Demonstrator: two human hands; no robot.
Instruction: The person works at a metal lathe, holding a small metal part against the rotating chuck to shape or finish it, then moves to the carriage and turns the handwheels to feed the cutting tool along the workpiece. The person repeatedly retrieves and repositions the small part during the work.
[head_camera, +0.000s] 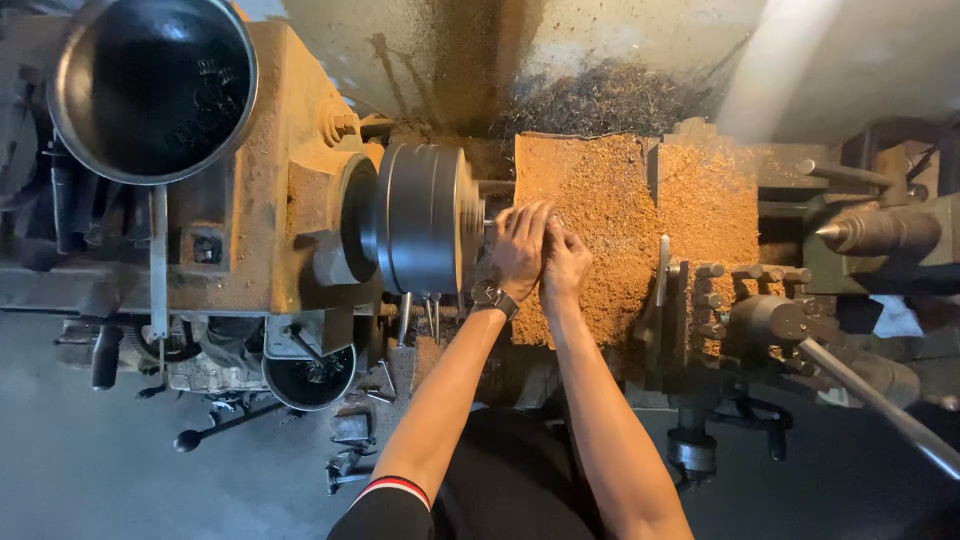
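Note:
Both my hands meet just right of the lathe's grey round chuck. My left hand, with a wristwatch on the wrist, curls its fingers around something small at the chuck's face; the thing itself is hidden. My right hand presses against the left one from the right, fingers closed over the same spot. A short stub sticking out of the chuck shows just left of my fingers. Whether the chuck is turning cannot be told.
Orange-brown chips cover the lathe bed and carriage. The tool post and a long handle lie to the right, the pointed tailstock centre beyond. A dark metal bowl sits on the headstock; a smaller one hangs below.

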